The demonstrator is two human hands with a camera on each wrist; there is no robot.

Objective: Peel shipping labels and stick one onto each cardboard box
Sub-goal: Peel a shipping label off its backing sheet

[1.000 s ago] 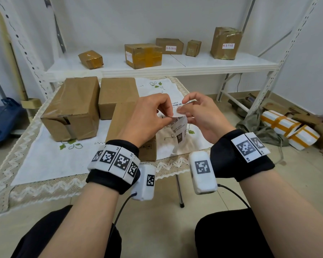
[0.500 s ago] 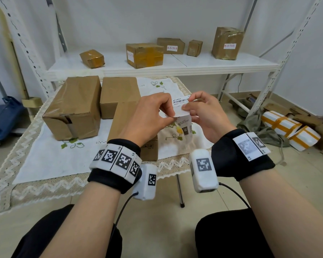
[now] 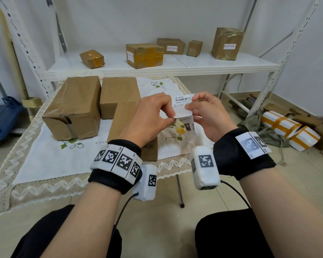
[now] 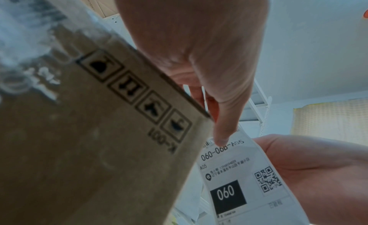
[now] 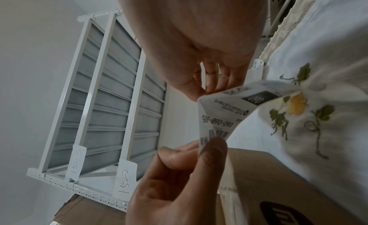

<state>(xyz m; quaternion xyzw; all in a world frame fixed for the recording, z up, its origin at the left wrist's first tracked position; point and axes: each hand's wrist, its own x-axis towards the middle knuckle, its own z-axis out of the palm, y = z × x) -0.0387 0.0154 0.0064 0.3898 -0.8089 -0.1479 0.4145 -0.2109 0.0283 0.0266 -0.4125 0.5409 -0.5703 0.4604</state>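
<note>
While both hands pinch it, the shipping label [image 3: 183,107] hangs above the nearest cardboard box [image 3: 127,121].

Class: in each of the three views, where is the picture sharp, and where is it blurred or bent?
Head view: sharp; wide lens bows the shelf posts. Left wrist view: shipping label print crisp, cardboard box soft, upper left smeared. Right wrist view: the label soft, left hand blurred.

White walls, pale tiled floor [image 3: 296,183], white metal shelving [image 3: 175,67], lace-edged table [image 3: 45,185], perhaps a blue cart [image 3: 2,118].
</note>
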